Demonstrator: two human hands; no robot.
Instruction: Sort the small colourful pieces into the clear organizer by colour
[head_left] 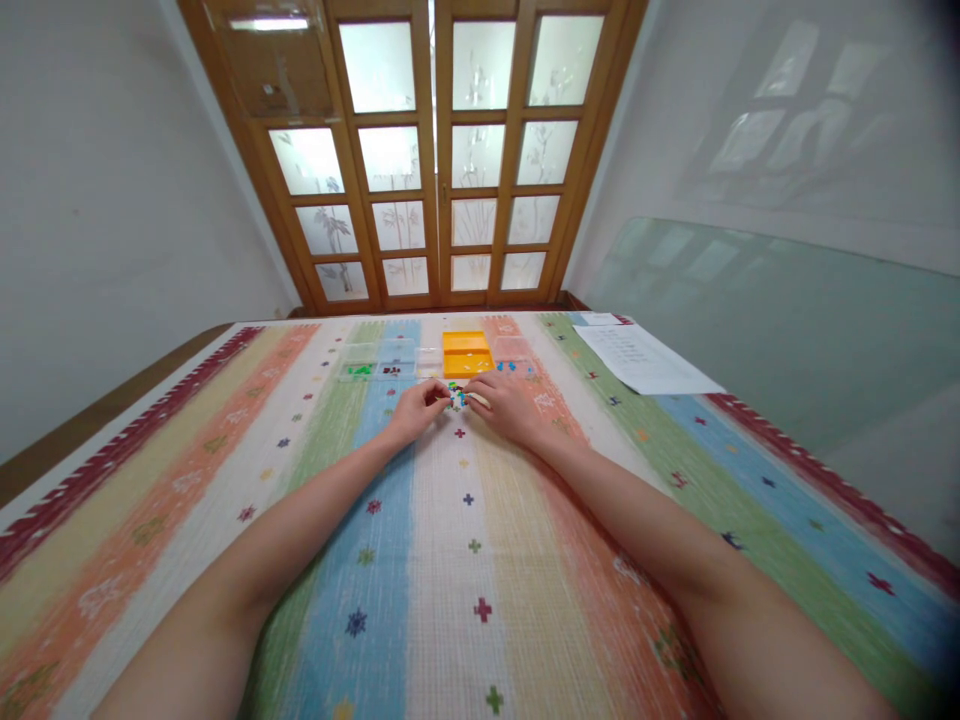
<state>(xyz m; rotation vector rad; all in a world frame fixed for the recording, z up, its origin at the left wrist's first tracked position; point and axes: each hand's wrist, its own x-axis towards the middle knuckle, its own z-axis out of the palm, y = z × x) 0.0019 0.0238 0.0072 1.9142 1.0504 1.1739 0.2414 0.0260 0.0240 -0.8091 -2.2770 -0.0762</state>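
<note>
Left of the one orange tray (466, 352) sit three see-through boxes (379, 358). One holds green bits (360, 370) and one holds dark red bits (391, 370). Just in front of the tray, the left hand (412, 408) curls its fingers at a heap of coloured bits (456, 397). The heap lies between the two hands. The right hand (504, 400) touches it with bent fingers. The bits are too tiny to count, and I cannot tell if either hand pinches one. Right of the tray lies one sheet of paper (645, 358).

Orange tray (466, 352) sits just past the right hand (510, 405). Clear boxes (375, 362) are beyond the left hand (411, 410), a paper sheet (641, 355) lies off right, and wooden glass doors (442, 150) stand way back.
</note>
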